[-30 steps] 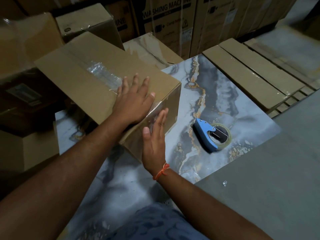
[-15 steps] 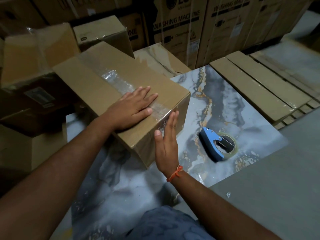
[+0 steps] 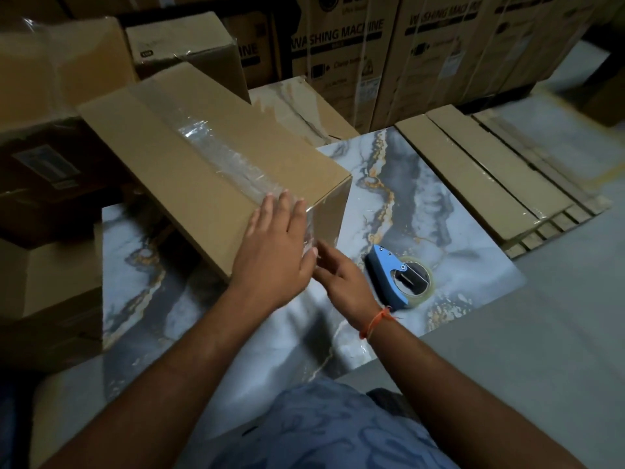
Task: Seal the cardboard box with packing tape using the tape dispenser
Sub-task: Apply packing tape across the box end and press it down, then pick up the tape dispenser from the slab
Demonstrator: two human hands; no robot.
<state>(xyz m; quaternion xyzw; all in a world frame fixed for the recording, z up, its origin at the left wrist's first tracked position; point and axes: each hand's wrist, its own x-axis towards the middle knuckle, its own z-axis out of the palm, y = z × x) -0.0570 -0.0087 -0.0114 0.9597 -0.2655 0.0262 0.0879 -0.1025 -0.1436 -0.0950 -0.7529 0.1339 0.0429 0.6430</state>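
Note:
A brown cardboard box (image 3: pixel 176 157) lies on a marble-patterned tile, with a strip of clear packing tape (image 3: pixel 233 165) running along its top seam and over the near end. My left hand (image 3: pixel 275 247) lies flat with fingers spread over the box's near top edge and end face, on the tape. Just to its right, my right hand (image 3: pixel 341 277), with an orange thread at the wrist, is open beside the end face and holds nothing. The blue tape dispenser (image 3: pixel 394 279) with its roll lies on the tile to the right of my right hand, untouched.
The marble tile (image 3: pixel 422 204) rests on a grey floor (image 3: pixel 541 350). Flat packed cartons (image 3: pixel 490 177) lie to the right. Large washing machine boxes (image 3: pixel 355 62) stand behind, and more cartons (image 3: pixel 50 79) are stacked at the left. My patterned clothing shows at the bottom.
My left hand has slid from the box's top down to its near edge. My right hand has come lower, off the end face. The view has shifted; the dispenser stayed put.

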